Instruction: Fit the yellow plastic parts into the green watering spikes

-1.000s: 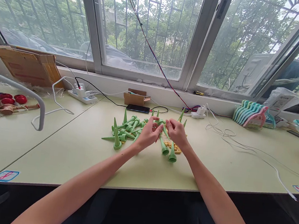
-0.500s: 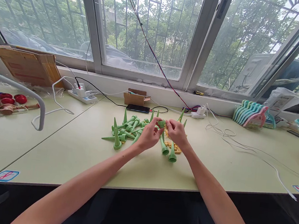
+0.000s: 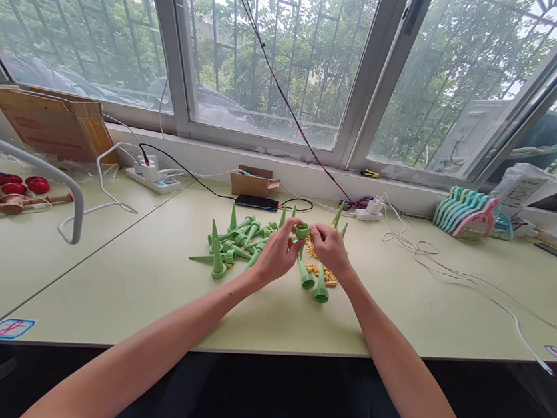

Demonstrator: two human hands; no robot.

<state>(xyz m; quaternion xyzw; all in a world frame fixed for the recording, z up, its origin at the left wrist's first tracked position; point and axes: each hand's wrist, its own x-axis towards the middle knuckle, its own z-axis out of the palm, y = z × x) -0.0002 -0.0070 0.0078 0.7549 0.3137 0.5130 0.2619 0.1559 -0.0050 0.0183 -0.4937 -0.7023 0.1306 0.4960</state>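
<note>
"Tipped further over since a moment ago, the cone point(image 3: 302, 232) shows me its open mouth!"

"Where are your hands?"

"My left hand point(image 3: 278, 250) grips it near the rim, above the table point(image 3: 265, 325). My right hand point(image 3: 332, 247) is just beside it, fingertips pinched closed; whether they hold anything, I can't tell."

"And around you?"

"Loose cones point(image 3: 252, 229) mostly left, yellow bits point(image 3: 321, 273) by my right hand."

your matt plastic green cones point(image 3: 218, 266), the smooth pale tabletop point(image 3: 148, 295), the glossy black phone point(image 3: 257, 202) looked glassy
</note>
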